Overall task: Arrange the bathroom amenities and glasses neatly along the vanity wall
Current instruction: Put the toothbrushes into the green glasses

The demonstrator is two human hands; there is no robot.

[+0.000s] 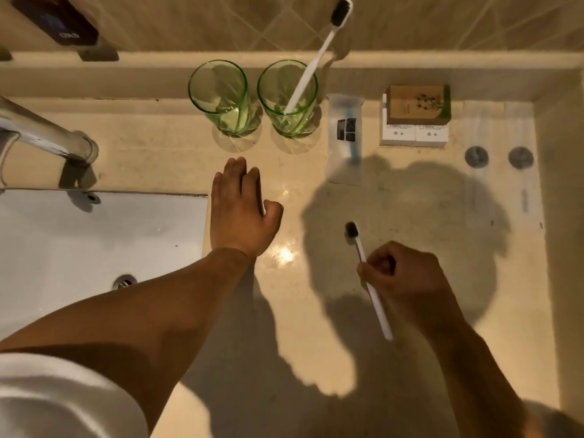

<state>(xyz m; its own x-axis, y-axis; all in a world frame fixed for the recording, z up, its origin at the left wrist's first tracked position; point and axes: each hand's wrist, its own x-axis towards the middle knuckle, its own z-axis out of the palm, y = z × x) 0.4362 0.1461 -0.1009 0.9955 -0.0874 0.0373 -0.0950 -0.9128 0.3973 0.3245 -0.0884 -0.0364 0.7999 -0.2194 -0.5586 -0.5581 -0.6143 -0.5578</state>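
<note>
Two green glasses stand side by side at the back wall: the left glass [221, 96] holds nothing, the right glass [289, 98] holds a white toothbrush with dark bristles [319, 55] leaning against the wall. My right hand [407, 279] is shut on a second white toothbrush [376, 298], bristles pointing away from me, above the counter. My left hand [240, 210] lies flat and open on the counter just in front of the glasses, touching nothing else. A clear packet with a blue item [346, 137] lies right of the glasses.
A brown box [417, 104] sits on two white boxes [414, 135] near the back right. Two round grey caps [476, 157] [520, 158] lie on a clear sheet. The sink [94, 241] and chrome faucet [47, 134] are at the left. A side wall [562, 216] bounds the right.
</note>
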